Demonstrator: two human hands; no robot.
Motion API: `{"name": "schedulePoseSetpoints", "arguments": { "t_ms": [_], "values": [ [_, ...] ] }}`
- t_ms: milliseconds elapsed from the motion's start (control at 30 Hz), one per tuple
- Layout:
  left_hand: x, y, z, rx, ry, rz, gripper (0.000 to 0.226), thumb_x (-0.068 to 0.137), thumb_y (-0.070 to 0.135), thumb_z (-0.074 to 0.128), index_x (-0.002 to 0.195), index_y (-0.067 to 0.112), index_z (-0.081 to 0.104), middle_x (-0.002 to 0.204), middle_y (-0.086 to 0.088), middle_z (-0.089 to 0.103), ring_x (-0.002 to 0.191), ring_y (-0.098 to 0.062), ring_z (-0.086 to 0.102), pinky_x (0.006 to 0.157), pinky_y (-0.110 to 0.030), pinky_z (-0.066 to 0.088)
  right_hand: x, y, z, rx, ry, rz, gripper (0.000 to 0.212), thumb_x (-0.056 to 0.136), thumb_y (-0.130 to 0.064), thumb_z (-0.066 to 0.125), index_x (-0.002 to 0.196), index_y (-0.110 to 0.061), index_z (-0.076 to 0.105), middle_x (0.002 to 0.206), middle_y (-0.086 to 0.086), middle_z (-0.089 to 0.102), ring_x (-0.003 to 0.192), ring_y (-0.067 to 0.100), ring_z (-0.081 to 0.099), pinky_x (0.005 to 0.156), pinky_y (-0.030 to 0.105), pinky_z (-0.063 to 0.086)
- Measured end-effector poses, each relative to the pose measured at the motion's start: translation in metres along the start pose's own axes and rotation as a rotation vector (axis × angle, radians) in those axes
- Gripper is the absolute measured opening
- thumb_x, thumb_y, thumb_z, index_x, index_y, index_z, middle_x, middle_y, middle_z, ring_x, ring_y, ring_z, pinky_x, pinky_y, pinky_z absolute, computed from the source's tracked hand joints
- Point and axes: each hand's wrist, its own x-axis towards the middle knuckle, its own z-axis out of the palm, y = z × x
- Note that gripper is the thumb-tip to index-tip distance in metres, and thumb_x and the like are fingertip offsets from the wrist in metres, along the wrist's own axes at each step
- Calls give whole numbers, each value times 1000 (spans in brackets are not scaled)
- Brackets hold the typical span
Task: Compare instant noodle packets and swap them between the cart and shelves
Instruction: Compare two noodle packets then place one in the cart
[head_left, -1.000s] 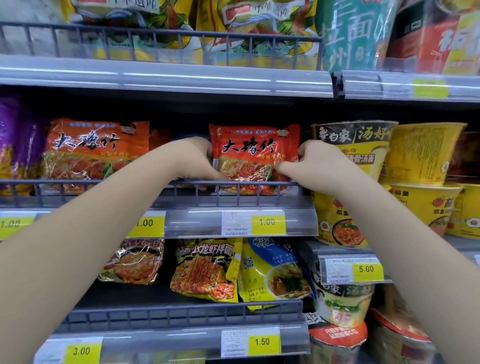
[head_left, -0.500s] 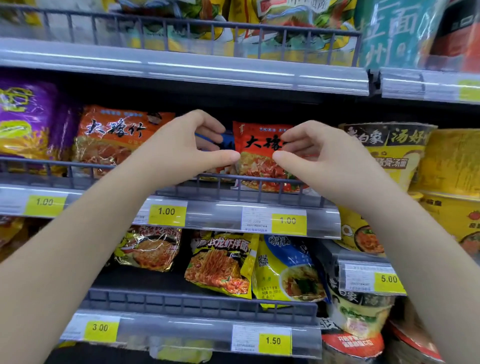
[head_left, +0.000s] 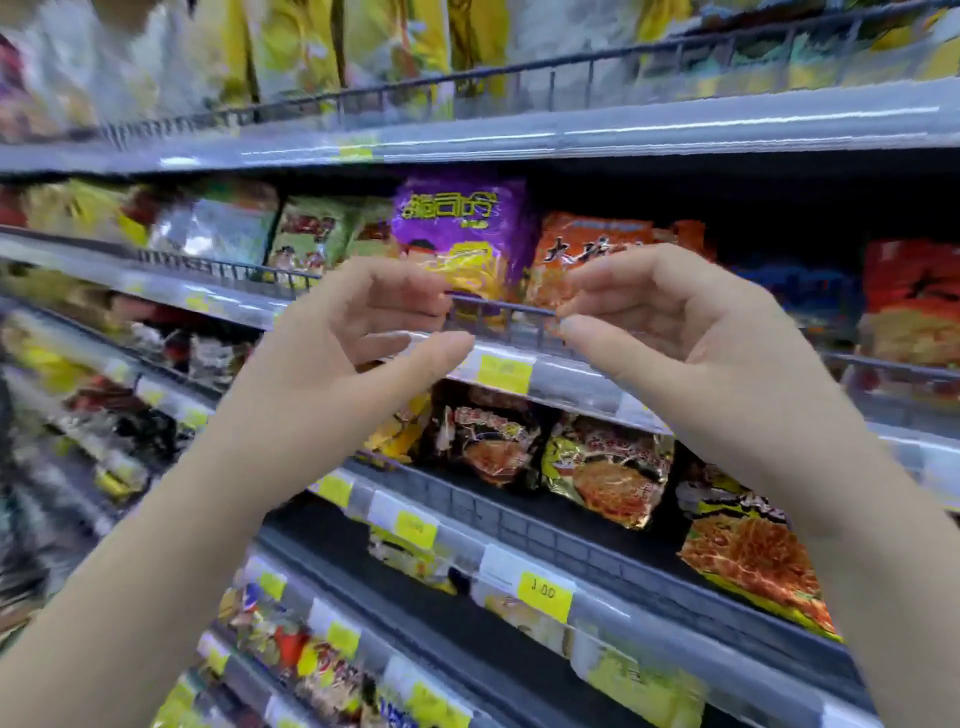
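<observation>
- Head view: I see the orange noodle packet (head_left: 587, 249) standing on the shelf (head_left: 582, 378), behind the wire rail (head_left: 498, 310) and beside a purple packet (head_left: 457, 228).
- No cart is in sight, and I judge the swap unfinished.
- The left hand (head_left: 353, 338) and right hand (head_left: 675, 338) hover before the rail, fingers loosely curled, thumbs apart, gripping nothing.
</observation>
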Motion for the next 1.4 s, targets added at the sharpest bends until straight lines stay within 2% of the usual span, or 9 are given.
{"name": "schedulePoseSetpoints", "arguments": {
  "t_ms": [100, 200, 333, 500, 600, 900, 1100, 1300, 1400],
  "values": [
    [-20, -13, -72, -10, 91, -38, 32, 81, 34, 80, 109, 26, 67, 112, 3, 75, 106, -9, 71, 88, -17, 53, 15, -9, 76, 161, -49, -10, 26, 83, -31, 75, 109, -26, 71, 102, 0, 77, 98, 11, 73, 84, 19, 55],
    [-42, -30, -154, 44, 129, -57, 34, 79, 40, 84, 108, 31, 69, 114, 4, 75, 106, -11, 72, 89, -18, 53, 31, -22, 165, 276, -117, 13, 29, 80, -38, 75, 107, -30, 72, 102, -2, 77, 99, 13, 73, 88, 23, 56],
    [-71, -55, -266, 123, 191, -99, 32, 79, 26, 80, 108, 23, 68, 111, -1, 75, 103, -13, 72, 88, -20, 54, 54, -39, 292, 408, -183, 50, 30, 79, -42, 75, 107, -32, 74, 101, -9, 77, 98, 9, 73, 87, 22, 55],
    [-97, -80, -388, 253, 274, -209, 34, 79, 32, 81, 110, 24, 68, 110, 3, 75, 106, -10, 72, 90, -19, 55, 76, -61, 428, 552, -278, 111, 29, 80, -41, 74, 108, -32, 75, 110, -3, 78, 106, 19, 74, 97, 44, 59],
    [-109, -97, -443, 283, 339, -254, 35, 77, 32, 77, 109, 23, 68, 108, 1, 75, 102, -8, 72, 85, -16, 54, 87, -67, 492, 628, -324, 156, 35, 80, -39, 71, 112, -26, 73, 107, -3, 78, 100, 16, 76, 92, 37, 61],
    [-130, -177, -565, 403, 516, -397, 39, 79, 33, 83, 113, 20, 68, 111, -1, 75, 107, -14, 71, 90, -21, 55, 141, -46, 669, 807, -485, 162, 36, 81, -35, 72, 115, -21, 72, 108, 3, 77, 99, 20, 76, 86, 30, 61],
    [-97, -235, -625, 482, 566, -414, 40, 76, 31, 78, 113, 18, 68, 110, -2, 74, 107, -16, 71, 88, -19, 55, 202, -17, 769, 909, -578, 128, 36, 76, -44, 76, 110, -32, 74, 108, -1, 77, 104, 23, 74, 96, 43, 57],
    [-74, -292, -680, 510, 599, -467, 40, 79, 27, 78, 116, 16, 67, 112, -2, 74, 109, -13, 70, 89, -19, 54, 250, 8, 852, 943, -691, 157, 39, 77, -34, 75, 115, -23, 72, 109, 0, 77, 104, 25, 74, 94, 34, 60],
    [-68, -323, -708, 509, 614, -504, 43, 78, 30, 78, 117, 18, 67, 113, -1, 74, 109, -12, 71, 91, -21, 55, 268, 18, 888, 930, -740, 164, 35, 81, -33, 75, 116, -27, 72, 111, -1, 76, 106, 23, 73, 96, 39, 60]
  ]
}}
